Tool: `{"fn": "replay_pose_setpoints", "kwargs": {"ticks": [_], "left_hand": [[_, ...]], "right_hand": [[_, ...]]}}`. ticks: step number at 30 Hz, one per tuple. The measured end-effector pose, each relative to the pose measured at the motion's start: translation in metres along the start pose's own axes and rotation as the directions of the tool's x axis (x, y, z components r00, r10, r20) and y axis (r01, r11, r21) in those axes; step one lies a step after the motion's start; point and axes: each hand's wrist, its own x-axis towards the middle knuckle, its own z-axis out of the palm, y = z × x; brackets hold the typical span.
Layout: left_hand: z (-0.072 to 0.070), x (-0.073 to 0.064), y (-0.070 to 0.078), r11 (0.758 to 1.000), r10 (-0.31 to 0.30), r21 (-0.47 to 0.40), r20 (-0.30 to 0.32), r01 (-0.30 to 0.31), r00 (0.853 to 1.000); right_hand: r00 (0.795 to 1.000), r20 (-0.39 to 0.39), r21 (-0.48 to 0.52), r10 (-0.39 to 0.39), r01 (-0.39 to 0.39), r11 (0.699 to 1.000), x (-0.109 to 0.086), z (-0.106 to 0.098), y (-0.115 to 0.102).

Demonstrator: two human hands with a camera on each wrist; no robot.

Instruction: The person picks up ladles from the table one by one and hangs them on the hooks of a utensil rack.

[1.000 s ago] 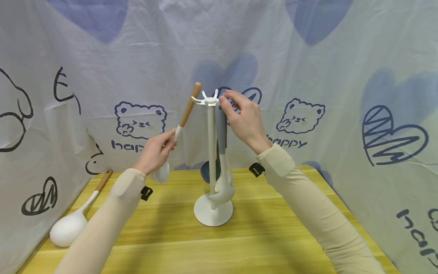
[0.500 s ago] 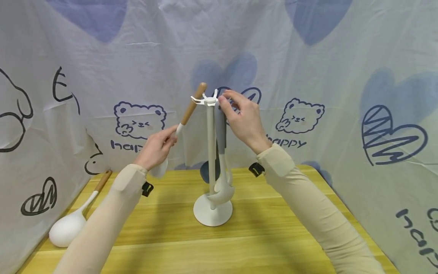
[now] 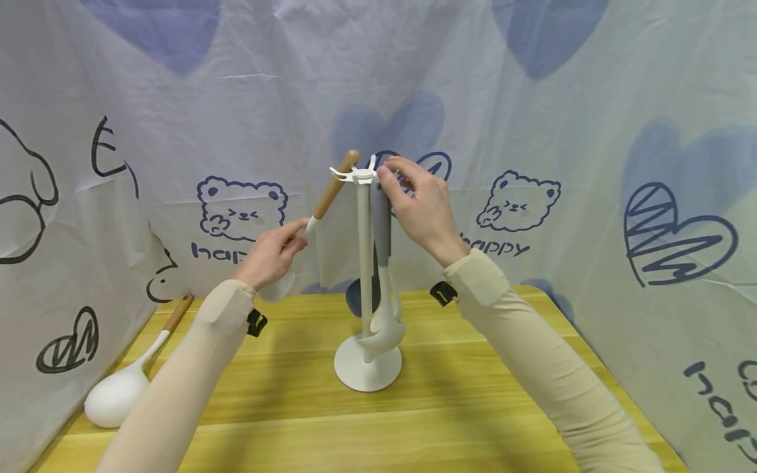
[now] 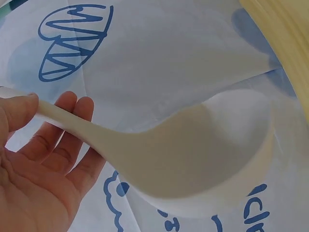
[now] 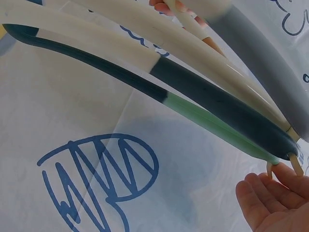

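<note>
My left hand [image 3: 272, 256] grips the white neck of a ladle [image 4: 193, 154] with a wooden handle. Its handle slants up to the right, and its tip lies beside or behind the hooks of a white utensil rack [image 3: 365, 263]; contact is unclear. In the left wrist view the thumb lies over the neck and the fingers under it. My right hand [image 3: 427, 210] is at the rack's top right, its thumb and fingertips pinching around a hook. Just below hangs a grey-handled ladle [image 3: 381, 226]. The right wrist view shows dark [image 5: 227, 106] and green [image 5: 207, 118] handles hanging by the fingers.
Another white ladle [image 3: 118, 394] with a wooden handle lies on the wooden table [image 3: 284, 420] at the far left. A dark blue utensil head [image 3: 355, 299] hangs behind the pole. Patterned cloth [image 3: 378, 59] encloses the back and sides.
My left hand has shifted slightly right, bringing the ladle's handle tip right and a little down to the rack's hooks. The bowl rises behind the hand. My right hand stays in place.
</note>
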Motion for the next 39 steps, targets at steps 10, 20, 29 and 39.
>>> {"fn": "replay_pose_setpoints", "kwargs": {"ticks": [10, 20, 29, 39], "left_hand": [[0.009, 0.007, 0.001, 1.000, 0.013, -0.013, 0.027, -0.012, 1.000], [0.019, 0.008, 0.001, 0.996, 0.081, -0.028, 0.030, -0.081, 0.996], [0.030, 0.003, 0.007, 0.988, 0.134, -0.077, 0.038, -0.131, 0.990], [0.044, 0.002, 0.017, 0.985, 0.143, -0.106, 0.049, -0.137, 0.988]], "right_hand": [[1.000, 0.001, 0.002, -0.010, 0.010, 1.000, -0.001, 0.000, 0.001], [1.000, 0.006, -0.003, -0.004, 0.004, 1.000, -0.001, 0.000, 0.001], [1.000, 0.007, 0.001, -0.005, 0.005, 1.000, -0.001, 0.000, 0.001], [1.000, 0.009, -0.009, -0.003, 0.003, 1.000, -0.001, 0.001, 0.001]]}}
